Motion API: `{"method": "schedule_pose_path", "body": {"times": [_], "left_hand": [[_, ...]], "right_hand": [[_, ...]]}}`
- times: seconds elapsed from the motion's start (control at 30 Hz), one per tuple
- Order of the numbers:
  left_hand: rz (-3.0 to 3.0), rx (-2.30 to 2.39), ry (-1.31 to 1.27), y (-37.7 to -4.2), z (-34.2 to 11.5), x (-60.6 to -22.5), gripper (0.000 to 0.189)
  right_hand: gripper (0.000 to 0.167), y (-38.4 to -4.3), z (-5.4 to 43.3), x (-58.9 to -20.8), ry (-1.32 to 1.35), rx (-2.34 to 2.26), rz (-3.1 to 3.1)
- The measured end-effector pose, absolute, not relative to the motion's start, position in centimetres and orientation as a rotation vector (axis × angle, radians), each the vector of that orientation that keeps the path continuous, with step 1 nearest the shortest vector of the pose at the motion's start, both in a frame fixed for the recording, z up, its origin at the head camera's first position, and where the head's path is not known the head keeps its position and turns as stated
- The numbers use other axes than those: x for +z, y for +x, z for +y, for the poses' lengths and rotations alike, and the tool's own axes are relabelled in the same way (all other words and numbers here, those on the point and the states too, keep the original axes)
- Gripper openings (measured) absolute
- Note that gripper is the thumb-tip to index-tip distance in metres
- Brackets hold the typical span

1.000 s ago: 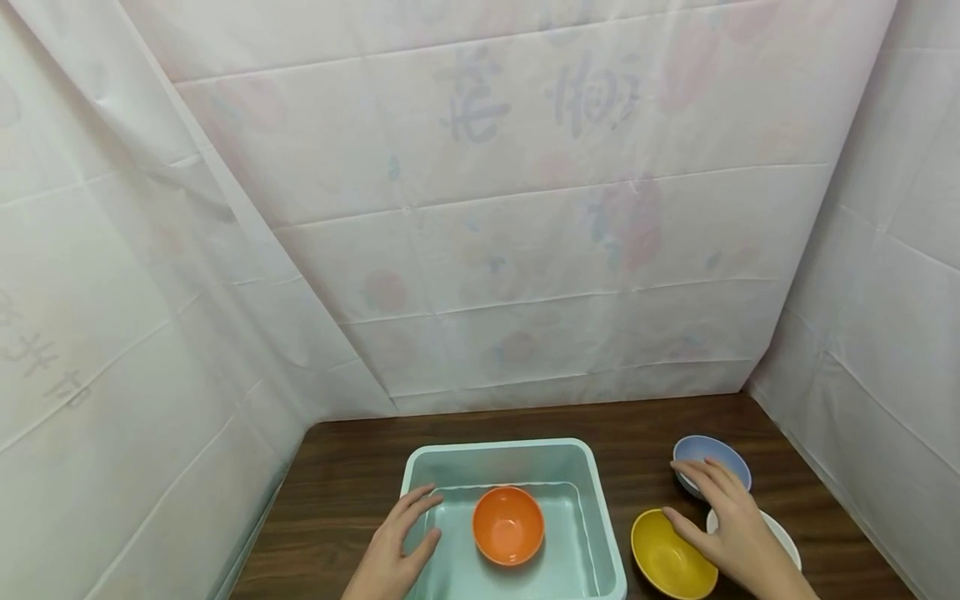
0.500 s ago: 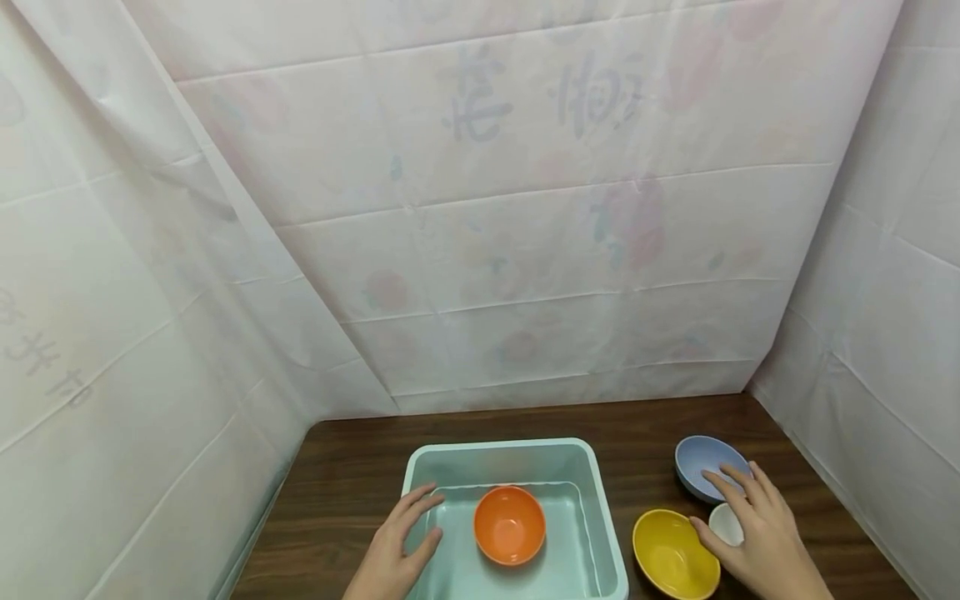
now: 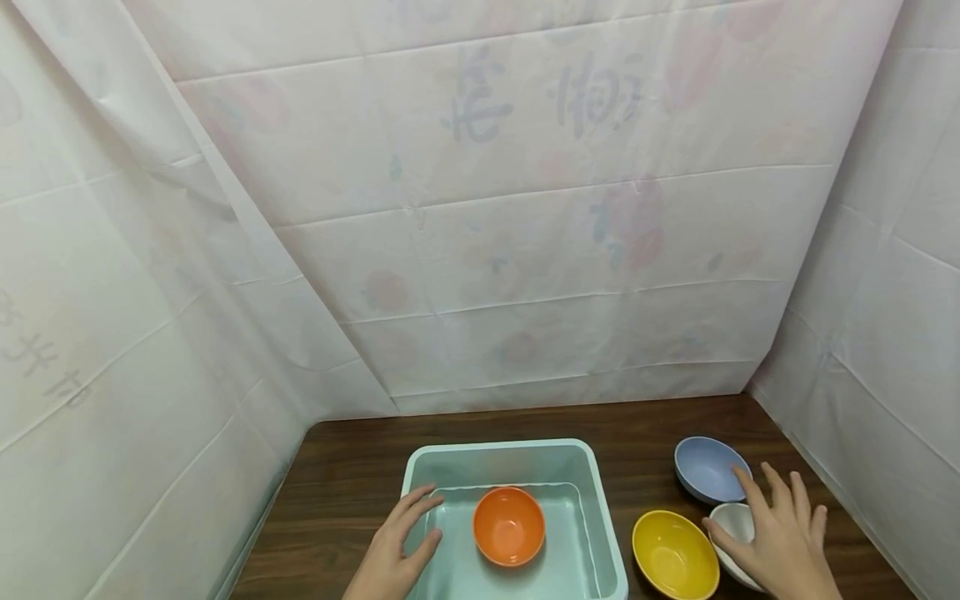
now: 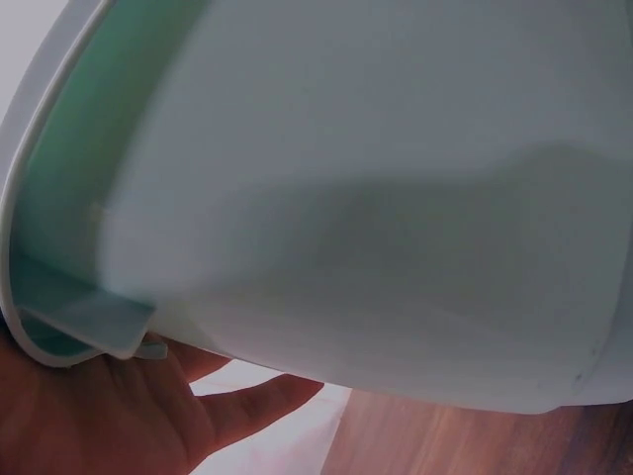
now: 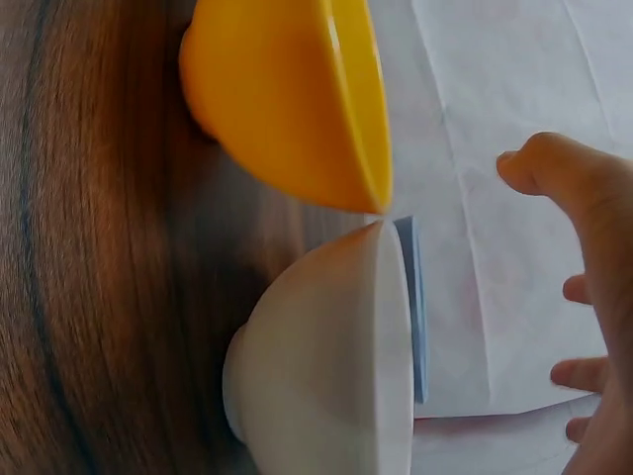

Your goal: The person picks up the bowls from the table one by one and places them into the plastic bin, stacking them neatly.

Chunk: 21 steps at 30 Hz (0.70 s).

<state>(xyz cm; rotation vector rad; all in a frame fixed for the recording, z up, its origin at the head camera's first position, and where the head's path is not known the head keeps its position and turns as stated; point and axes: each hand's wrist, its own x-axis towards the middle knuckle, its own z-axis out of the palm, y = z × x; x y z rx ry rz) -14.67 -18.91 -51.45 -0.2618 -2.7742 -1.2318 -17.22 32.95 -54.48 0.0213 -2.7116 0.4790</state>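
My left hand is at the left rim of a pale green plastic basin, fingers spread and thumb apart. In the left wrist view the fingers extend past the basin's edge. An orange bowl sits inside the basin, right of that hand. My right hand hovers over a white bowl, its fingers spread and holding nothing. The right wrist view shows the hand apart from the white bowl's rim. A yellow bowl stands to the left of the white one, and a blue bowl behind it.
The basin and bowls rest on a dark wood table. White printed cloth hangs along the back, with more cloth at the left and right sides.
My right hand has moved rightward, from over the yellow and blue bowls to over the white bowl, uncovering more of the other two. My left hand stays put.
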Motion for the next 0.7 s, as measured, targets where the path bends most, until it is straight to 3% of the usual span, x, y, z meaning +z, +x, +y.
{"method": "schedule_pose_path", "body": {"times": [0.5, 0.7], "left_hand": [[-2.755, -1.198, -0.262, -14.7, -19.0, -51.7, 0.034], [-2.751, -1.198, -0.271, -14.6, -18.9, -51.7, 0.034]], "right_hand": [[0.117, -17.8, 34.0, -55.6, -0.082, 0.469, -2.941], [0.117, -17.7, 33.9, -56.2, -0.094, 0.486, -2.983]]}}
